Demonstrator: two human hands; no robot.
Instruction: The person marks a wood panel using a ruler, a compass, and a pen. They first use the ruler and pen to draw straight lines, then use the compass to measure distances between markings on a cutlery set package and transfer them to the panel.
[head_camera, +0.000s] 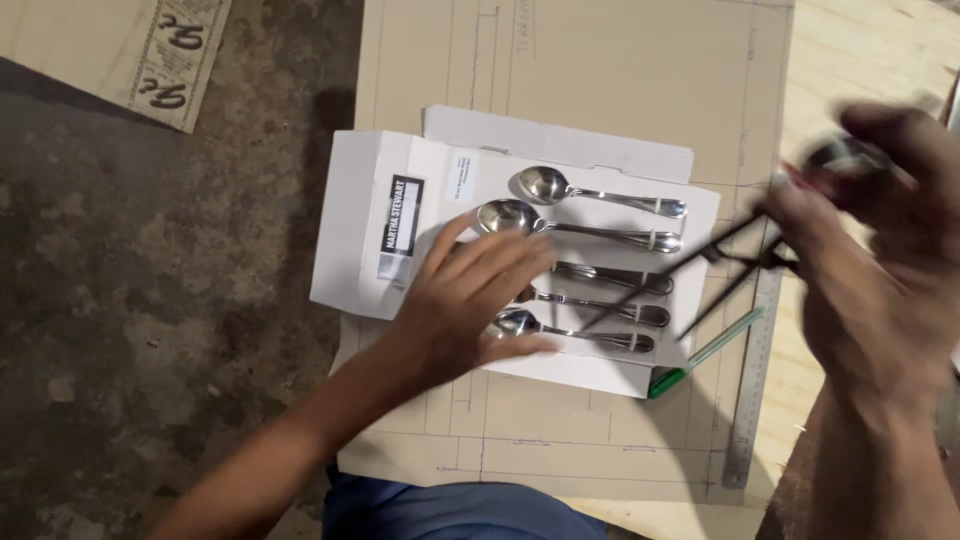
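On the card sheet mid-bench, we press the cutlery box flat, left hand fingers spread.
Our right hand pinches a compass; its points could scratch the spoons or snag.

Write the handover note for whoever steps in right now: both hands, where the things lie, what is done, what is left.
Left hand: flat and open on the white cutlery card, fingers over the strapped pieces.
Right hand: raised and blurred, holding a black compass with its legs spread over the card's right end.
Card lies on marked-out cardboard sheet; steel ruler and green pencil at its right.
Done: lines already drawn on the sheet.
Left: cutlery remains strapped in.
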